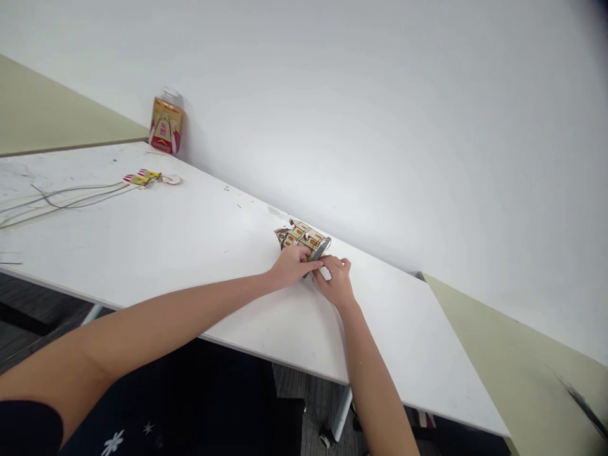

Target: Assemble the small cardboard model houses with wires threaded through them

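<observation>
A small patterned house-like model point(304, 236) with brown, cream and orange parts lies on the white table near the wall. My left hand point(291, 265) is closed on its near side, fingers along a grey edge piece. Beside it on the right, my right hand point(336, 277) has its fingers bent at the same grey edge, thumb and fingertips close to my left fingertips. Whatever is between the right fingertips is too small to make out.
At the back left a bottle point(165, 123) with a gold and red label stands against the wall. Red, white and yellow pieces point(142, 178) with long thin strings lie on the left of the white table point(190, 234). Small dark scraps are near the wall.
</observation>
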A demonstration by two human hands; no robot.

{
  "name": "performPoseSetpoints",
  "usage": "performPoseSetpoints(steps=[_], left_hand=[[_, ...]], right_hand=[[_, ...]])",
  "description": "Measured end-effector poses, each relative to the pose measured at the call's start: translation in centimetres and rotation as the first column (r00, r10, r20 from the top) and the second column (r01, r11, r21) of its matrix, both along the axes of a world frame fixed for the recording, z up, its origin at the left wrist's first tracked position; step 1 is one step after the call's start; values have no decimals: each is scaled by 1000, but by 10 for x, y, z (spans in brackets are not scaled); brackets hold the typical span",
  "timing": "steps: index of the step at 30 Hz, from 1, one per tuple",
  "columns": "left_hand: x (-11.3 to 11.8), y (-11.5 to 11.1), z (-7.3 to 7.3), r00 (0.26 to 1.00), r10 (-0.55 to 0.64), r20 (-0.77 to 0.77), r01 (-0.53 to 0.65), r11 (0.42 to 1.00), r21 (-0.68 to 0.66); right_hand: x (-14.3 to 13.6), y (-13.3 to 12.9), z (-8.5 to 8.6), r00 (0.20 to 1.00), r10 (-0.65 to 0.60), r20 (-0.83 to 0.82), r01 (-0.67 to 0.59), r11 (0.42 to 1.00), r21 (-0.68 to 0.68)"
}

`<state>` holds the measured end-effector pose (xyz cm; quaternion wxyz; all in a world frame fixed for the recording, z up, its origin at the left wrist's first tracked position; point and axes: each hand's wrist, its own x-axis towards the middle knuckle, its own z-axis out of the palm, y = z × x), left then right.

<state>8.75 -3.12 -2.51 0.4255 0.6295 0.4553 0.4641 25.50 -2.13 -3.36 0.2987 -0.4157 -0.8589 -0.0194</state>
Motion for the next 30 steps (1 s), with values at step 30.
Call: performPoseSetpoints(steps=[30], left_hand=[[-9,-9,18,762,325,-560,-150,930,335]], right_hand=[[-1,3,-1,742,-251,-622,25,937,-348]])
